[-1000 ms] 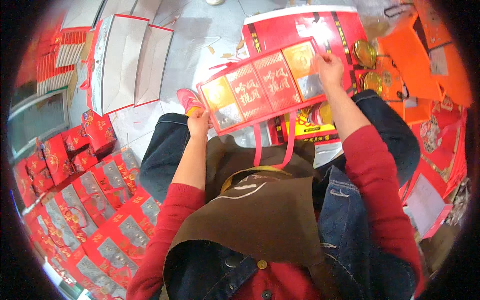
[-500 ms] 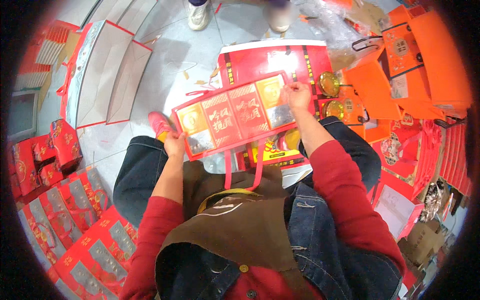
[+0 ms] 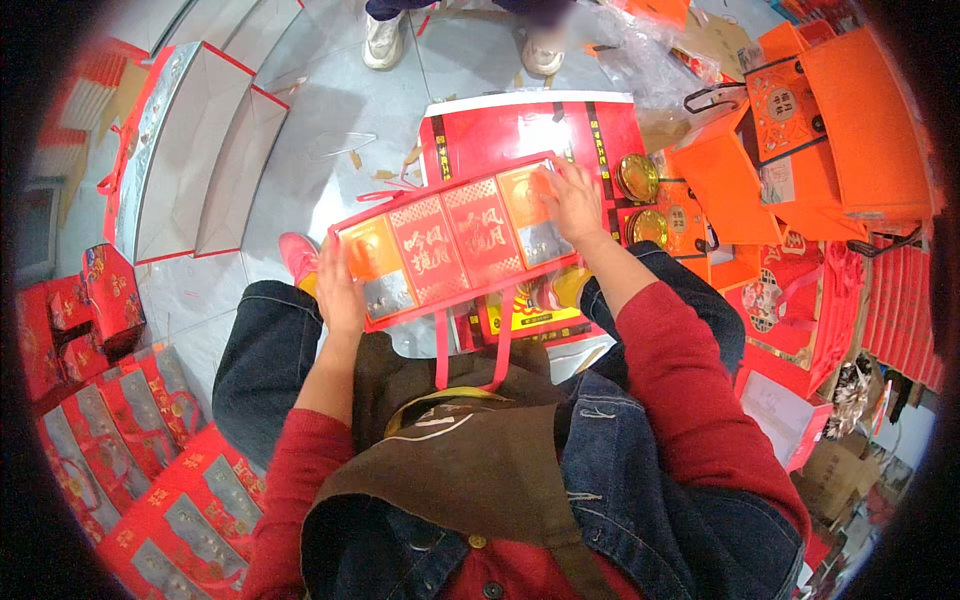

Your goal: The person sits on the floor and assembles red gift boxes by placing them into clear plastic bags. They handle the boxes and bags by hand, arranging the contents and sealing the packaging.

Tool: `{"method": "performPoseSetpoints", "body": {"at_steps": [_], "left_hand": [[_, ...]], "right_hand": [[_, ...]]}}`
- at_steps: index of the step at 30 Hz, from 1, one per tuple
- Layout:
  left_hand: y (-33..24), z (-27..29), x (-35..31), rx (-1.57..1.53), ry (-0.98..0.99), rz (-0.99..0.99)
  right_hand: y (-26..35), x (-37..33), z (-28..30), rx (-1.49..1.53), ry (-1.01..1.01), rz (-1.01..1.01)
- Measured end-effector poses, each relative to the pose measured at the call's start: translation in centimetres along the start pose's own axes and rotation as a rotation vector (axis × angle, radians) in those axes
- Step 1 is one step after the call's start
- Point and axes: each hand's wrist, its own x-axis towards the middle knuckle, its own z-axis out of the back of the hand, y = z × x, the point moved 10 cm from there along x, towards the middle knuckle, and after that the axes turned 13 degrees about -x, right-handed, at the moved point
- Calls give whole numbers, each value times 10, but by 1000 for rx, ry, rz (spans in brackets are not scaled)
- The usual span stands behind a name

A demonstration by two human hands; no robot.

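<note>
Between my hands is a long, shallow red gift box (image 3: 447, 284), tilted so its right end sits farther from me. Red packets fill its middle sections, and orange-and-silver ones lie at both ends. My left hand (image 3: 341, 288) grips the left end, fingers along the rim. At the opposite end my right hand (image 3: 577, 207) holds on, fingers bent over the right edge. Beneath the box lies a large red printed bag (image 3: 500, 140) with dark bands. A pink strap (image 3: 441, 350) hangs below the box's near edge.
To the right are two round gold tins (image 3: 637, 177) and orange boxes (image 3: 832, 190). Red gift boxes (image 3: 190, 510) are laid out at lower left. An upright white-lined box (image 3: 200, 150) stands at upper left. Another person's shoes (image 3: 383, 42) are at the far side.
My left hand has slid up along the left end of the gift box. My right hand has gone from a pinch at the far corner to fingers over the right end.
</note>
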Motion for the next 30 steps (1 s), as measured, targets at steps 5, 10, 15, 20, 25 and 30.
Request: {"method": "performPoseSetpoints", "body": {"at_steps": [5,10,15,20,25,30], "left_hand": [[-11,-24,13,107,320,-129],[-30,-30,13,253,514,-206],[-34,-46,9,413,573,-183],[-60,-61,-39,181,561,-481],[-79,-46,-56,59,593,-267],[-79,-55,-52,124,574,-217]], "right_hand": [[19,-9,-25,-288,246,209],[19,-18,-32,-448,308,331],[26,-18,-30,-523,376,363],[68,-49,-17,-299,544,724],[102,-97,-16,-347,654,804],[108,-94,-22,-328,606,651]]}}
